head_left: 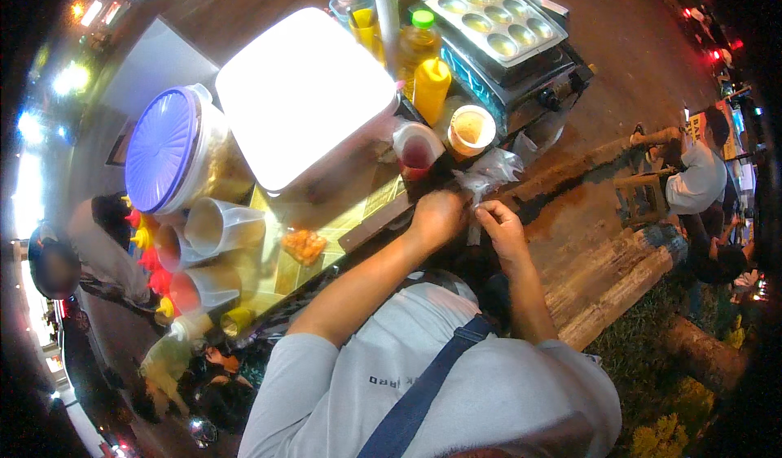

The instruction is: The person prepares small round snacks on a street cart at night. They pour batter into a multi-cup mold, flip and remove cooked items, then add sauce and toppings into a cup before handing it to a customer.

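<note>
A clear plastic bag [490, 169] is held up in front of my chest, beside the counter's edge. My left hand [440, 218] is closed at its gathered part, fingers curled. With a pinch of thumb and fingers, my right hand [503, 230] grips the same bag, whose lower end hangs between the hands. What the bag holds, if anything, cannot be made out. Just beyond the hands stand a cup-shaped container with red contents [417, 155] and an orange-cream tub [472, 130].
A pan with round moulds [493, 19] sits on a black stove [529, 79]. Nearby are a yellow squeeze bottle [431, 90], a glaring white box [305, 91], a purple-lidded tub [165, 148], plastic jugs [224, 226] and a bag of orange pieces [304, 246]. People [699, 179] sit at right.
</note>
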Demonstrator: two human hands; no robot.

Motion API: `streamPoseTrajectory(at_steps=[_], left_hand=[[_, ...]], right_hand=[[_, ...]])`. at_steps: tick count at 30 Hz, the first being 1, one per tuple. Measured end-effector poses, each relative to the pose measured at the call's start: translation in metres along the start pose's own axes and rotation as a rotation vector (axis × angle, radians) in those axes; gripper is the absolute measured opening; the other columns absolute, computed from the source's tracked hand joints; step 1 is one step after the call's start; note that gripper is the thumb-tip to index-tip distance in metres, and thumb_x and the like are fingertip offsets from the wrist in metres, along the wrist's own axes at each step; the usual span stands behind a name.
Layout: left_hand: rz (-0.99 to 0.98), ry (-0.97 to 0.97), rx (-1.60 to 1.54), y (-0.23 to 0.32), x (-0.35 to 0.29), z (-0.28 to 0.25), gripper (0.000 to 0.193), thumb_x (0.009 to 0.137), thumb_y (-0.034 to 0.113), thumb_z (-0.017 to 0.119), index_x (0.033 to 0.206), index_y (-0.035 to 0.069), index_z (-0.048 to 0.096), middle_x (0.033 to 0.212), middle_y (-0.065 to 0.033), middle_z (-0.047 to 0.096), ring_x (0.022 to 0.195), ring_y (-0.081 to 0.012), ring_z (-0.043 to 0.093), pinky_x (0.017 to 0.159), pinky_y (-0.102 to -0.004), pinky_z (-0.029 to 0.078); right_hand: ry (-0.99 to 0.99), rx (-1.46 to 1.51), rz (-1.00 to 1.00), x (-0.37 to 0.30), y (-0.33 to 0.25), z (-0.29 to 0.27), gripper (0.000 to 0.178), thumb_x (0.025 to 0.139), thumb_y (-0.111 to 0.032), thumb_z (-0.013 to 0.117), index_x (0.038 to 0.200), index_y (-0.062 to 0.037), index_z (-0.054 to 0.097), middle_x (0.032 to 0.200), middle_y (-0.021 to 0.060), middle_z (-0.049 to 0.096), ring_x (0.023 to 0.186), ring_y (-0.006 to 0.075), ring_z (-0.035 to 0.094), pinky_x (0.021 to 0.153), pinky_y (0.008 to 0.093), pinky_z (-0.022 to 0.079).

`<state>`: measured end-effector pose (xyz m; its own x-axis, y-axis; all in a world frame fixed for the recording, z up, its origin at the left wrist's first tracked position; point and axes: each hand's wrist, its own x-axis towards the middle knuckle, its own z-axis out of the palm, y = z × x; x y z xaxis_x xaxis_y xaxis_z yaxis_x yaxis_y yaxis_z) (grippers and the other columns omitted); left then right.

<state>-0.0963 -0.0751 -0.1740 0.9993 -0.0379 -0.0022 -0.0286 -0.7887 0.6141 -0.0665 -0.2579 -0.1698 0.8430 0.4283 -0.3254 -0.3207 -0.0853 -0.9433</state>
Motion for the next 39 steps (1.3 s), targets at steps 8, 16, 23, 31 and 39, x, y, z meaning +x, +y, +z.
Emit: streamPoseTrajectory(at_steps=[8, 16, 23, 31, 39], left_hand=[[-0.059, 0.135, -0.177, -0.003, -0.011, -0.006, 0.03, 0.087, 0.02, 0.074, 0.115, 0.009, 0.073, 0.098, -0.0253, 0.07, 0.092, -0.0442, 0.069, 0.076, -0.0515, 0.055], [-0.061, 0.292, -0.223, 0.005, -0.013, -0.01, 0.026, 0.087, 0.019, 0.076, 0.109, 0.005, 0.072, 0.103, -0.0224, 0.068, 0.089, -0.044, 0.068, 0.076, -0.0507, 0.055], [-0.041, 0.43, -0.348, -0.004, -0.003, 0.011, 0.021, 0.092, 0.016, 0.073, 0.105, 0.0, 0.069, 0.096, -0.0246, 0.067, 0.088, -0.0442, 0.067, 0.076, -0.0473, 0.054], [-0.14, 0.27, -0.647, -0.008, -0.012, 0.003, 0.016, 0.102, 0.013, 0.062, 0.105, -0.002, 0.063, 0.088, -0.0195, 0.069, 0.072, -0.0284, 0.066, 0.068, -0.0385, 0.053], [-0.075, 0.305, -0.647, -0.02, -0.016, 0.008, 0.017, 0.102, 0.011, 0.062, 0.111, -0.002, 0.058, 0.091, -0.0208, 0.069, 0.078, -0.0307, 0.068, 0.071, -0.0398, 0.053]], right_hand=[[0.028, -0.284, -0.214, 0.007, -0.006, 0.007, 0.021, 0.099, -0.014, 0.065, 0.114, 0.0016, 0.069, 0.108, 0.0078, 0.069, 0.104, 0.0173, 0.065, 0.094, 0.0306, 0.05], [0.088, -0.48, -0.434, 0.011, -0.005, 0.007, 0.013, 0.096, -0.007, 0.059, 0.102, 0.0016, 0.067, 0.101, 0.011, 0.067, 0.096, 0.0237, 0.065, 0.089, 0.0337, 0.051], [0.252, 0.007, -0.193, 0.017, 0.005, 0.015, 0.017, 0.091, 0.0, 0.064, 0.108, -0.0028, 0.068, 0.111, 0.0114, 0.065, 0.098, 0.0254, 0.065, 0.095, 0.0378, 0.051], [0.24, -0.581, -0.609, 0.022, 0.002, 0.02, 0.029, 0.088, -0.005, 0.073, 0.117, -0.0058, 0.069, 0.108, 0.0144, 0.064, 0.1, 0.0319, 0.065, 0.091, 0.0393, 0.052], [0.233, -0.619, -0.574, 0.03, 0.0, 0.021, 0.012, 0.09, -0.008, 0.072, 0.098, -0.0023, 0.065, 0.097, 0.0144, 0.063, 0.091, 0.0332, 0.063, 0.083, 0.0386, 0.051]])
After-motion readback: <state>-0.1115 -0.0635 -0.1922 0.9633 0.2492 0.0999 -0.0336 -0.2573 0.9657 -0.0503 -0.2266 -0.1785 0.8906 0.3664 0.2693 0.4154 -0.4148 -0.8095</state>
